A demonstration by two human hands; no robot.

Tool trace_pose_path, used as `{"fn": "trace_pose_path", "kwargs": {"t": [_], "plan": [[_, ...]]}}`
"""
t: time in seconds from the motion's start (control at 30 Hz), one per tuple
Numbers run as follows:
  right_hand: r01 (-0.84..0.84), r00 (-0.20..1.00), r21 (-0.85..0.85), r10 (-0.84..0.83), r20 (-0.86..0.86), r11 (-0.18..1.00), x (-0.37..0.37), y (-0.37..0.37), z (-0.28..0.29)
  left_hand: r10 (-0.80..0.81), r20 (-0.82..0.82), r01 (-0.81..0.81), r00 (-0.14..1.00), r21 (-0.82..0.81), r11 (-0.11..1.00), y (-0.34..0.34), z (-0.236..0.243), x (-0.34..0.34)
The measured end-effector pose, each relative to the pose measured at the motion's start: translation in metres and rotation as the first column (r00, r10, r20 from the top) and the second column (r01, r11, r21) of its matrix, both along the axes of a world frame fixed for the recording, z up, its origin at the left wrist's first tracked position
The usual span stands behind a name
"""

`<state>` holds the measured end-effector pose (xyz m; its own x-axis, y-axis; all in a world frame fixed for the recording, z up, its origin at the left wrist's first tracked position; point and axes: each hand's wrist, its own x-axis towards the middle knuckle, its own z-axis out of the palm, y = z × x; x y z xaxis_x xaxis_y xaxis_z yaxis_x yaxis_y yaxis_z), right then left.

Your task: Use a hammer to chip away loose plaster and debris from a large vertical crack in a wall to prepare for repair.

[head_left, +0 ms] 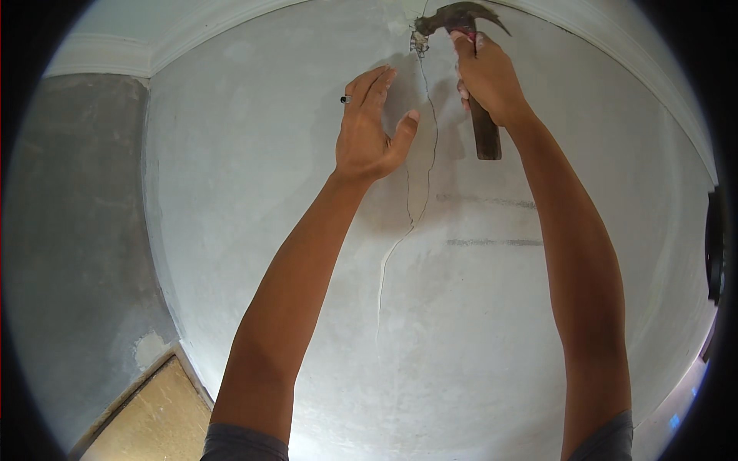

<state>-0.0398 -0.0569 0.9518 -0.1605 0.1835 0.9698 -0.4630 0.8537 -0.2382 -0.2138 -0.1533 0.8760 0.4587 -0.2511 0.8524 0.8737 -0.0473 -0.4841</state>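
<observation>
1. High along the grey wall, head view: the right hand is clamped round the hammer, its head right by the chipped patch.
2. Just left of the long crack, the left hand has fingers extended, thumb spread; wall contact, I cannot tell.
3. Well apart, these two hands!

Claw hammer: dark head is facing the chipped hole, brown handle hanging down.
Crack: is winding down from the hole.
</observation>
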Motion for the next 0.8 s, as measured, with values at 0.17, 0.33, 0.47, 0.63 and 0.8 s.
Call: {"fn": "trace_pose_path", "kwargs": {"t": [0.17, 0.33, 0.47, 0.63, 0.8], "plan": [[0.053, 0.997, -0.011, -0.054, -0.052, 0.999, -0.001, 0.005, 0.001, -0.02, -0.027, 0.021, 0.999, 0.022, 1.0, 0.001, 0.0, 0.0], [-0.04, 0.998, -0.027, 0.041, 0.046, 0.999, 0.002, 0.007, 0.006, 0.009, -0.027, -0.008, 1.0, 0.016, 1.0, 0.0, 0.001, 0.0], [-0.081, 0.996, 0.001, 0.081, -0.028, 0.997, 0.009, 0.007, 0.015, -0.023, -0.012, 0.023, 1.0, 0.011, 1.0, 0.001, 0.001, 0.0], [-0.114, 0.993, 0.004, 0.115, -0.023, 0.993, 0.006, 0.003, 0.021, 0.001, -0.006, -0.001, 1.0, 0.014, 1.0, 0.002, 0.001, -0.001], [-0.067, 0.997, 0.018, 0.066, 0.029, 0.998, -0.006, 0.003, 0.03, -0.017, -0.015, 0.017, 1.0, 0.025, 1.0, 0.002, 0.0, 0.0]]}}
